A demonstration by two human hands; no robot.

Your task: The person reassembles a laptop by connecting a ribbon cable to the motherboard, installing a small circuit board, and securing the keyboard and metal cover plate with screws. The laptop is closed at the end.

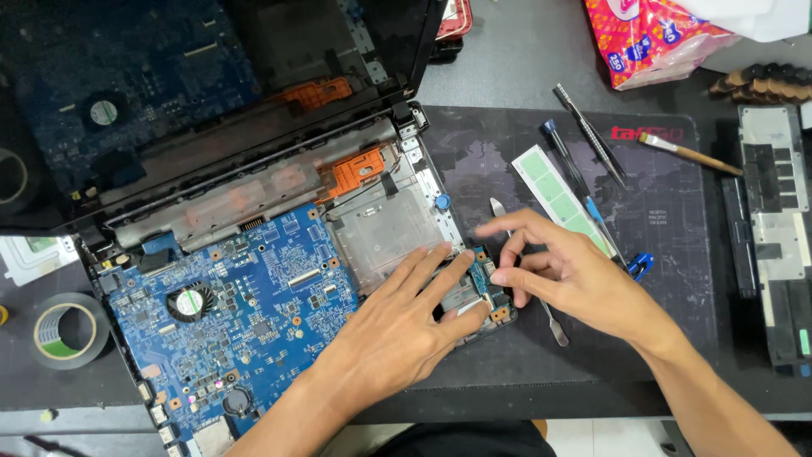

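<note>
- Small narrow blue daughter circuit board (483,276) at front right corner of opened black laptop base (254,338); long axis front to back.
- Left hand (397,326) open, flat, fingertips touching board from the left.
- Right hand (562,275) at board's right edge, fingertips pinching it; nearer.
- Metal spudger (554,326) under right hand.

A single head-worn camera looks steeply down from above the person's seat at six o'clock, facing the far desk edge at twelve. It sits close, so the opened black laptop base with its blue circuit board (228,313) fills the frame from centre to nine o'clock. The dark printed desk mat (660,211) runs toward three o'clock. Both forearms enter from the bottom edge. With only this one view, no overlap can be compared.
</note>
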